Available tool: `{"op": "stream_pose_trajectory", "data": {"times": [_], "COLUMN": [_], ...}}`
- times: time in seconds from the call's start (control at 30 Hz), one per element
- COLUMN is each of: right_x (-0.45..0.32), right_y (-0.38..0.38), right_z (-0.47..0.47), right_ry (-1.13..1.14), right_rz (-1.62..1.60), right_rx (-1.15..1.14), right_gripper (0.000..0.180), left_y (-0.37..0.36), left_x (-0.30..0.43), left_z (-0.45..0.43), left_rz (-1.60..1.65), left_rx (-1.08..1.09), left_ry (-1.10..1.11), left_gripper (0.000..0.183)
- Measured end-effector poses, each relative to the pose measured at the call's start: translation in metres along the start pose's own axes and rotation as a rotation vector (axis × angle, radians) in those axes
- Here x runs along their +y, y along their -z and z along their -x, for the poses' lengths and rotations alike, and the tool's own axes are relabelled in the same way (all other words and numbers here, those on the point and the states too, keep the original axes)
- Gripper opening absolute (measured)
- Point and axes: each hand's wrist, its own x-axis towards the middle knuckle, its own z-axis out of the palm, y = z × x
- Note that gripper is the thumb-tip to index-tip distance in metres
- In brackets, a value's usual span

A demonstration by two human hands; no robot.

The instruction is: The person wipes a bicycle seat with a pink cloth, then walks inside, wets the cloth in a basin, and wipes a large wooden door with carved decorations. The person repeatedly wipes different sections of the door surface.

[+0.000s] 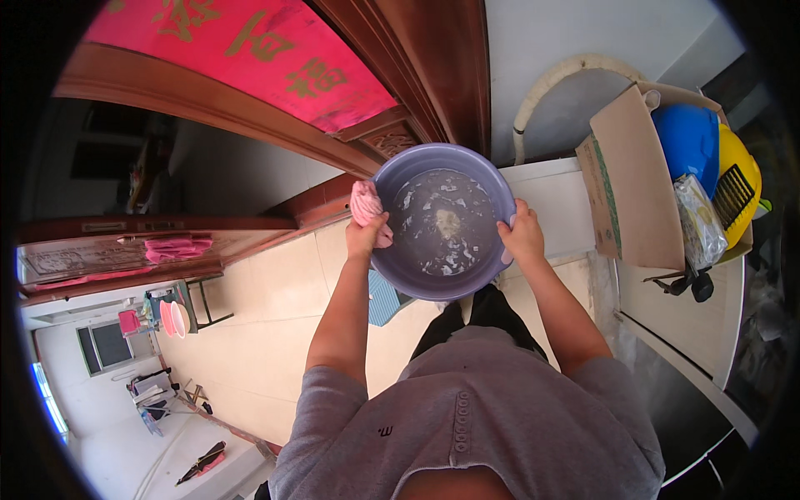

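Both my hands carry a round purple plastic basin point(445, 289) in front of my body, above the tiled floor. Water point(415, 231) lies in it, with bright reflections and a pale patch near the middle. My left hand point(367, 236) grips the left rim together with a bunched pink cloth point(365, 201), which hangs over that edge. On the opposite side, my right hand point(525, 236) holds the rim at its handle, thumb on top. The fingers beneath the rim are hidden on both sides.
A carved wooden door frame point(431, 69) stands ahead, near the basin. At left is an open wooden door point(94, 250) with a pink cloth point(178, 249) on its handle. To the right, a cardboard box point(637, 181) holds blue and yellow helmets. A blue mat point(381, 300) lies below.
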Motion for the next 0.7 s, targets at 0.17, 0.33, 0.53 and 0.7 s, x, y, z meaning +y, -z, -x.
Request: {"op": "stream_pose_trajectory", "data": {"times": [0.17, 0.33, 0.53, 0.7], "right_x": [0.048, 0.078, 0.132, 0.202], "right_y": [-0.013, 0.002, 0.027, 0.069], "right_z": [-0.002, 0.066, 0.187, 0.322], "right_ry": [-0.018, -0.076, -0.118, -0.328], "right_rz": [-0.259, -0.458, -0.932, -0.937], "right_rx": [0.028, 0.194, 0.484, 0.670], "right_gripper": [0.057, 0.055, 0.053, 0.052], "left_y": [0.000, 0.000, -0.009, -0.052], "left_x": [0.033, 0.069, 0.075, 0.079], "left_z": [0.039, 0.115, 0.192, 0.307], "left_rz": [0.358, 0.495, 0.551, 0.485], "left_rx": [-0.086, -0.131, -0.508, -0.741], "left_ry": [-0.067, -0.124, -0.127, -0.021], "left_gripper": [0.047, 0.037, 0.044, 0.023]}}
